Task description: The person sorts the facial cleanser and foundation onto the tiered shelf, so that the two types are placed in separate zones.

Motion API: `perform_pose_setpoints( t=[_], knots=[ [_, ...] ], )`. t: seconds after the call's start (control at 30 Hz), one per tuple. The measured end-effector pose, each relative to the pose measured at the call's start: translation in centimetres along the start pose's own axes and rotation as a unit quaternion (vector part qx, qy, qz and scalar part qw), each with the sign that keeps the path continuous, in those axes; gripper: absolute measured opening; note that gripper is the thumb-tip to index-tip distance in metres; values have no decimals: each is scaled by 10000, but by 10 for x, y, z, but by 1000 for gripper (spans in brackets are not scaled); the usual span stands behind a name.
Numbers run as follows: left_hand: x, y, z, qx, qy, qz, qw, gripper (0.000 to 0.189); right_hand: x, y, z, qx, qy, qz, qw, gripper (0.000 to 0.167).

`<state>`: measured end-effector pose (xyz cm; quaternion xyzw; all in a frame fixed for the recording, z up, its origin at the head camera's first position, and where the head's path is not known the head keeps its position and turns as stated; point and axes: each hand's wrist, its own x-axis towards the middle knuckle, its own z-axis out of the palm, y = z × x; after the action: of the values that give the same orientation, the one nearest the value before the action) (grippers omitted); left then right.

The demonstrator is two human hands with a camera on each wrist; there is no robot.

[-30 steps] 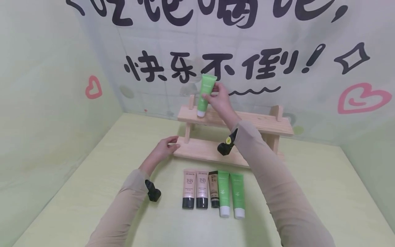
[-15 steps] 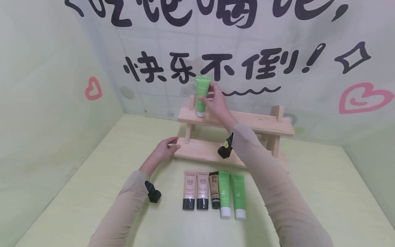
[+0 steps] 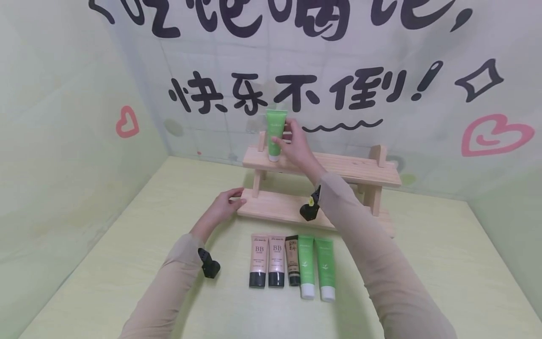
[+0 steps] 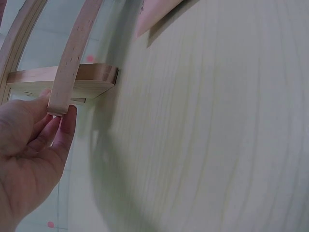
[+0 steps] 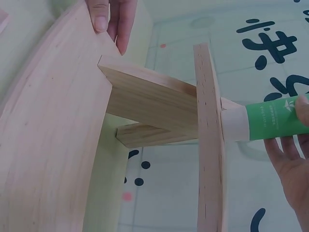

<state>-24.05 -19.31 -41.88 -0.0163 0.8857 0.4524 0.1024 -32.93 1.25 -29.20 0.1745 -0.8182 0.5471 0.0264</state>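
My right hand (image 3: 297, 145) holds a green squeeze tube (image 3: 276, 123) upright, white cap down, at the left end of the upper board of a two-tier wooden display rack (image 3: 338, 165). In the right wrist view the white cap (image 5: 235, 124) meets the top of that board, with thumb and fingers on either side of the green body. Down at the rack's left, my left hand (image 3: 222, 205) grips the end of the lower board (image 3: 275, 203). The left wrist view has its thumb and fingers pinching the board's end (image 4: 62, 99).
In front of the rack lies a row of tubes: two pink BB cream tubes (image 3: 276, 259), a small brown tube (image 3: 292, 259) with a black cap, and two green tubes (image 3: 326, 266). Behind the rack rises a wall sheet (image 3: 423, 127) with black lettering.
The green tube in my right hand has gone from tilted to upright and shifted slightly left and down on the upper board. My left hand stays at the lower board.
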Motion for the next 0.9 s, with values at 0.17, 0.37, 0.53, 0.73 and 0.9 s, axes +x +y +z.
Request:
perform_pose_setpoints(
  t=[0.17,0.37,0.53,0.73,0.9],
  knots=[
    [-1,2,-1,5,20,47,10000,52,-2,0,1,67,-38,-42,10000,54],
    [-2,3,-1,85,30,134,9999,52,-4,2,2,-15,-194,-55,9998,55],
    [-2,4,-1,78,14,69,9999,52,-6,7,3,-236,-328,39,9992,56],
    [-1,2,0,113,-10,63,9999,52,-11,10,-1,276,-198,661,9972,66],
    [-2,3,-1,169,-7,71,9998,52,-17,12,-6,480,43,993,9939,67]
  ],
)
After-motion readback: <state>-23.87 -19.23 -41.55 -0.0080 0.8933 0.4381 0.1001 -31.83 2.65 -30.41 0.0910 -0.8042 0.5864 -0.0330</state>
